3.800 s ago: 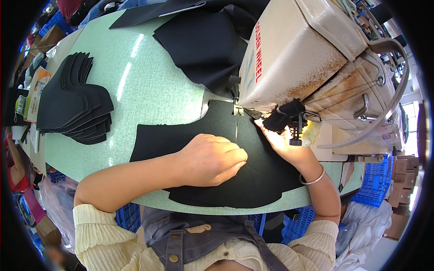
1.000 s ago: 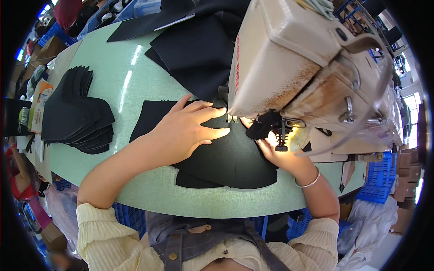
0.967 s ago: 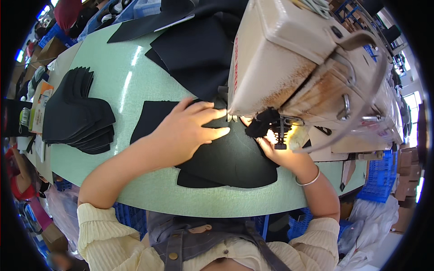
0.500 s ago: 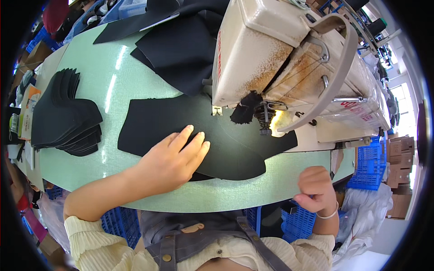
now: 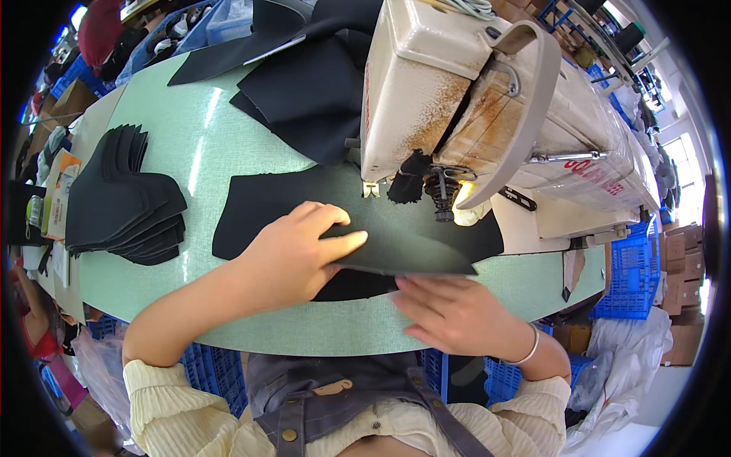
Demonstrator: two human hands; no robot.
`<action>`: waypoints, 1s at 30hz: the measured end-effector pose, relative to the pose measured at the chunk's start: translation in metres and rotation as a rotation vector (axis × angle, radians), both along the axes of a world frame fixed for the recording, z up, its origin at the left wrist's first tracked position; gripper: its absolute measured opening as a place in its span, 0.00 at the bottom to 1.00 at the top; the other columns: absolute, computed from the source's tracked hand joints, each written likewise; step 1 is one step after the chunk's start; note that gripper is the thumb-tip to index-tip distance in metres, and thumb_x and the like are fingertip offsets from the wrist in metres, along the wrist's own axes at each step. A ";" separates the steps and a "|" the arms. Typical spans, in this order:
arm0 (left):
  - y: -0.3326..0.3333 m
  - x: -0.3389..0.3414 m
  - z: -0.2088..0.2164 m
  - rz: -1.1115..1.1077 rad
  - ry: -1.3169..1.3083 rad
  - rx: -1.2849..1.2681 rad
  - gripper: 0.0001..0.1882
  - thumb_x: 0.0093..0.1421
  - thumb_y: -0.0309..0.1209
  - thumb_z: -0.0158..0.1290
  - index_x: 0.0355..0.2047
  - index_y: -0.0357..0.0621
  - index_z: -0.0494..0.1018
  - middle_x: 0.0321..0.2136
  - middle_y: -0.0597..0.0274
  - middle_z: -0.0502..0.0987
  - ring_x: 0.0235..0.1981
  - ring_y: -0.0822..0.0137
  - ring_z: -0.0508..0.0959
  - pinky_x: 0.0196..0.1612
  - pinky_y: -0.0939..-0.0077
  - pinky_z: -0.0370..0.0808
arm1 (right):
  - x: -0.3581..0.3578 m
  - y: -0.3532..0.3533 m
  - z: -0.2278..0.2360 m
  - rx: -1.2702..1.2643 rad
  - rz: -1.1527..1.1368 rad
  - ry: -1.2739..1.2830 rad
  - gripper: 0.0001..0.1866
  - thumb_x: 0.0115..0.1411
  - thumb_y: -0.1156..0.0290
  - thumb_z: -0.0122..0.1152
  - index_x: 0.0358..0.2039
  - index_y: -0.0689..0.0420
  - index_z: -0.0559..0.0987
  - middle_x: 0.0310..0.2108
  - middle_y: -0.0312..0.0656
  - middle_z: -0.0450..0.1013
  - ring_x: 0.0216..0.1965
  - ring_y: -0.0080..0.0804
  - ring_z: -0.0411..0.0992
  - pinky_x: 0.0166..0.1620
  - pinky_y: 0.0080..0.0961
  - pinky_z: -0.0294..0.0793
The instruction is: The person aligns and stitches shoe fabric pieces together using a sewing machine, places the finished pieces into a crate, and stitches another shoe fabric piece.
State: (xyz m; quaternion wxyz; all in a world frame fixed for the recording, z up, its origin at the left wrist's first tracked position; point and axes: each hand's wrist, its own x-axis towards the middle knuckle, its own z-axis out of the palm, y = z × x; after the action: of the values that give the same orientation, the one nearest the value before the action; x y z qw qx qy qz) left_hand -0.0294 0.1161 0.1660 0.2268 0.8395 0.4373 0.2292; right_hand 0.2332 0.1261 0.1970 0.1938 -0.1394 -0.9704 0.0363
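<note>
A black fabric panel lies under the presser foot of a white, rust-stained sewing machine. Its near edge is raised off a second black piece beneath it. My left hand has curled fingers and pinches the panel near that edge. Just below the raised edge is my right hand, slightly blurred, fingers stretched out and tips at the fabric. Whether those fingertips bear any of the panel's weight I cannot tell.
A stack of cut black pieces stands at the left of the pale green table. More black sheets lie at the back beside the machine. A blue crate stands at the right; a lamp glows near the needle area.
My right hand has come left from the table's right side to the panel's near edge. That edge is now lifted, and my left hand's fingers have gone from lying flat to curled.
</note>
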 end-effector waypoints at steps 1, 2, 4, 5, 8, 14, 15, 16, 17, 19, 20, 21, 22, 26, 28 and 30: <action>-0.004 -0.004 0.001 -0.054 0.094 0.082 0.22 0.48 0.20 0.56 0.46 0.41 0.74 0.45 0.52 0.72 0.43 0.54 0.73 0.45 0.65 0.73 | 0.015 -0.004 0.004 -0.225 0.103 -0.064 0.14 0.46 0.67 0.68 0.33 0.60 0.80 0.25 0.37 0.72 0.26 0.30 0.71 0.31 0.23 0.74; -0.007 -0.004 0.000 -0.110 0.186 0.159 0.24 0.45 0.20 0.56 0.47 0.42 0.74 0.48 0.50 0.70 0.45 0.52 0.72 0.47 0.64 0.73 | 0.028 -0.006 0.007 -0.454 0.204 -0.132 0.13 0.48 0.67 0.67 0.34 0.59 0.80 0.22 0.36 0.70 0.24 0.29 0.70 0.33 0.22 0.75; -0.009 -0.002 -0.005 -0.121 0.233 0.190 0.28 0.41 0.20 0.56 0.48 0.44 0.73 0.51 0.47 0.68 0.49 0.51 0.70 0.49 0.63 0.72 | 0.031 -0.006 0.015 -0.519 0.243 0.070 0.15 0.47 0.67 0.68 0.35 0.58 0.80 0.16 0.34 0.67 0.20 0.29 0.69 0.35 0.24 0.76; -0.009 -0.001 -0.004 -0.114 0.262 0.206 0.29 0.41 0.21 0.57 0.48 0.44 0.73 0.51 0.48 0.68 0.50 0.52 0.70 0.50 0.62 0.72 | 0.031 -0.005 0.019 -0.379 0.135 0.022 0.16 0.48 0.66 0.67 0.38 0.59 0.79 0.20 0.36 0.70 0.23 0.30 0.71 0.35 0.25 0.76; -0.009 0.001 -0.007 -0.102 0.285 0.235 0.30 0.40 0.22 0.58 0.49 0.45 0.73 0.52 0.50 0.69 0.51 0.53 0.69 0.51 0.61 0.71 | 0.007 0.009 0.007 -0.191 -0.051 -0.028 0.22 0.52 0.62 0.65 0.45 0.61 0.77 0.36 0.43 0.75 0.39 0.38 0.75 0.44 0.32 0.75; -0.007 0.001 -0.013 -0.095 0.254 0.260 0.32 0.38 0.22 0.58 0.49 0.47 0.73 0.52 0.53 0.70 0.50 0.53 0.69 0.51 0.61 0.70 | 0.005 0.072 -0.041 -0.362 -0.879 -0.201 0.16 0.55 0.60 0.61 0.33 0.60 0.77 0.42 0.50 0.73 0.48 0.44 0.69 0.54 0.42 0.64; -0.007 0.002 -0.014 -0.098 0.247 0.272 0.32 0.37 0.22 0.58 0.49 0.47 0.74 0.52 0.53 0.70 0.50 0.53 0.69 0.52 0.61 0.70 | 0.016 0.078 -0.031 -0.319 -0.950 -0.265 0.15 0.53 0.63 0.62 0.34 0.61 0.77 0.40 0.49 0.74 0.43 0.44 0.71 0.47 0.42 0.67; -0.007 0.002 -0.014 -0.089 0.247 0.270 0.32 0.37 0.22 0.58 0.49 0.47 0.74 0.52 0.53 0.70 0.50 0.53 0.69 0.52 0.61 0.70 | 0.020 0.081 -0.017 -0.278 -1.013 -0.329 0.14 0.51 0.66 0.64 0.34 0.62 0.78 0.37 0.48 0.75 0.39 0.45 0.73 0.41 0.42 0.70; -0.007 0.002 -0.014 -0.086 0.237 0.273 0.32 0.37 0.22 0.58 0.48 0.47 0.74 0.51 0.54 0.70 0.50 0.53 0.70 0.51 0.61 0.71 | 0.021 0.078 -0.016 -0.277 -1.006 -0.332 0.14 0.51 0.66 0.64 0.34 0.62 0.78 0.37 0.48 0.75 0.39 0.45 0.73 0.41 0.42 0.70; -0.008 0.003 -0.012 -0.082 0.227 0.273 0.32 0.37 0.21 0.57 0.48 0.46 0.74 0.51 0.55 0.71 0.49 0.54 0.70 0.50 0.61 0.71 | 0.024 0.061 -0.016 0.242 -0.462 -0.158 0.12 0.50 0.68 0.65 0.32 0.62 0.78 0.34 0.46 0.76 0.33 0.43 0.74 0.33 0.38 0.72; -0.007 0.002 -0.011 -0.044 0.177 0.243 0.30 0.39 0.21 0.57 0.48 0.45 0.74 0.49 0.55 0.72 0.48 0.54 0.72 0.49 0.62 0.72 | 0.021 0.053 -0.014 0.239 -0.460 -0.157 0.12 0.50 0.68 0.65 0.32 0.62 0.78 0.34 0.46 0.76 0.33 0.43 0.74 0.33 0.38 0.72; -0.007 -0.001 -0.011 -0.005 0.128 0.212 0.29 0.41 0.20 0.57 0.49 0.44 0.73 0.47 0.54 0.74 0.46 0.54 0.73 0.48 0.63 0.73 | 0.017 0.045 -0.010 0.158 -0.345 -0.180 0.10 0.50 0.68 0.64 0.31 0.60 0.78 0.36 0.46 0.74 0.37 0.41 0.72 0.35 0.35 0.72; -0.007 -0.005 -0.010 0.007 0.139 0.206 0.29 0.41 0.20 0.57 0.49 0.44 0.73 0.47 0.54 0.74 0.46 0.54 0.73 0.48 0.63 0.73 | 0.014 0.037 -0.009 0.075 -0.220 -0.195 0.08 0.51 0.68 0.62 0.30 0.59 0.78 0.38 0.47 0.72 0.41 0.38 0.70 0.36 0.33 0.73; 0.007 -0.008 0.002 0.131 -0.271 -0.181 0.16 0.57 0.22 0.53 0.47 0.37 0.73 0.40 0.51 0.77 0.42 0.53 0.76 0.47 0.64 0.73 | 0.042 0.004 -0.007 0.068 -0.150 -0.200 0.15 0.51 0.71 0.59 0.40 0.60 0.78 0.39 0.46 0.72 0.43 0.36 0.70 0.37 0.26 0.73; 0.010 -0.008 0.002 0.112 -0.338 -0.217 0.11 0.60 0.25 0.51 0.42 0.38 0.75 0.37 0.53 0.78 0.39 0.52 0.77 0.45 0.64 0.73 | 0.002 -0.005 -0.008 0.000 -0.012 -0.162 0.18 0.51 0.73 0.57 0.44 0.61 0.76 0.35 0.42 0.71 0.39 0.36 0.71 0.38 0.27 0.74; 0.008 -0.009 -0.002 0.001 -0.204 -0.075 0.16 0.56 0.24 0.54 0.46 0.38 0.73 0.41 0.51 0.76 0.43 0.52 0.75 0.46 0.63 0.73 | -0.021 -0.005 -0.024 0.009 -0.100 -0.172 0.16 0.50 0.72 0.56 0.41 0.61 0.76 0.35 0.40 0.71 0.39 0.35 0.72 0.36 0.27 0.74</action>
State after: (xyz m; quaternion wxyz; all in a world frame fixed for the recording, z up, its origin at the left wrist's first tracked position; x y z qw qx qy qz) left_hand -0.0388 0.1241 0.1641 0.3012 0.8026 0.4207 0.2969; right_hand 0.2122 0.1208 0.1730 0.1118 -0.1893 -0.9755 0.0101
